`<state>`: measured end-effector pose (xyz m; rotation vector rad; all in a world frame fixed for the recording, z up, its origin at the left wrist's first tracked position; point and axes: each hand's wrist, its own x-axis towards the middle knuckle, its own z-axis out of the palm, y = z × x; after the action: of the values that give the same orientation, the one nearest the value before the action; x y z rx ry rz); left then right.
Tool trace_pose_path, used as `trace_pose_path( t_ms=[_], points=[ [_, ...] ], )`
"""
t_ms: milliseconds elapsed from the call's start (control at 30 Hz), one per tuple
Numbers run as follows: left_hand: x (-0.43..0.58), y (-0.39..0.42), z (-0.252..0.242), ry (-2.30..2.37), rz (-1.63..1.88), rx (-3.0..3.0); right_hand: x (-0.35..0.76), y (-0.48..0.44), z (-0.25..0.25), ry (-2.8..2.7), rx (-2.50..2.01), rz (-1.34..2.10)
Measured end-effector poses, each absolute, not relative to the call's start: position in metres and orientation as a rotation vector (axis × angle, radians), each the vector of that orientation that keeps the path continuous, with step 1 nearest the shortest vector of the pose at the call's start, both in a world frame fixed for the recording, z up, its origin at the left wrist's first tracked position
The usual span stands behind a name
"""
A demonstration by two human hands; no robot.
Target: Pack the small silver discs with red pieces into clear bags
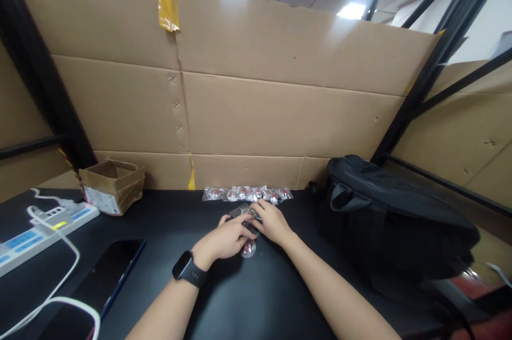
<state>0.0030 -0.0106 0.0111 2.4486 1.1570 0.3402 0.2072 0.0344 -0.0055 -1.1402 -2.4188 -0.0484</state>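
Observation:
My left hand (230, 237), with a dark watch (187, 268) on its wrist, and my right hand (273, 221) meet at the middle of the black table (248, 297). The fingers of both are closed on a small clear plastic bag (239, 211), which they partly cover. Whether anything is inside the bag I cannot tell. Just below my left fingers lies a round clear disc (248, 248) with a red mark, flat on the table. Beyond my hands, several round pieces in clear bags (242, 194) lie in a row along the cardboard wall.
A cardboard wall (256, 116) closes the back. At left are an opened small carton (114, 185), a white power strip (48, 230), a white cable (74, 260) and a dark tablet-like device (104, 281). A large black bag (384, 228) stands at right.

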Motion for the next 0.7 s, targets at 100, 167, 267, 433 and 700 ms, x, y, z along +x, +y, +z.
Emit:
trace_pose_path(
  t_ms=[100, 167, 267, 433, 700],
  points=[
    [0.003, -0.011, 0.010, 1.152, 0.314, 2.420, 0.214, 0.036, -0.005, -2.435, -1.063, 0.047],
    [0.004, -0.012, 0.009, 1.127, 0.297, 2.417, 0.213, 0.038, -0.006, -2.417, -1.085, -0.003],
    [0.007, -0.014, 0.009, 1.092, 0.284, 2.431, 0.206, 0.041, -0.010, -2.390, -1.174, -0.130],
    [0.007, -0.010, 0.009, 1.116, 0.311, 2.448, 0.204, 0.043, -0.009, -2.325, -1.285, -0.124],
    [-0.001, -0.001, 0.006, 1.436, 0.588, 2.423, 0.227, 0.010, 0.025, -2.500, -0.877, 0.473]
  ],
)
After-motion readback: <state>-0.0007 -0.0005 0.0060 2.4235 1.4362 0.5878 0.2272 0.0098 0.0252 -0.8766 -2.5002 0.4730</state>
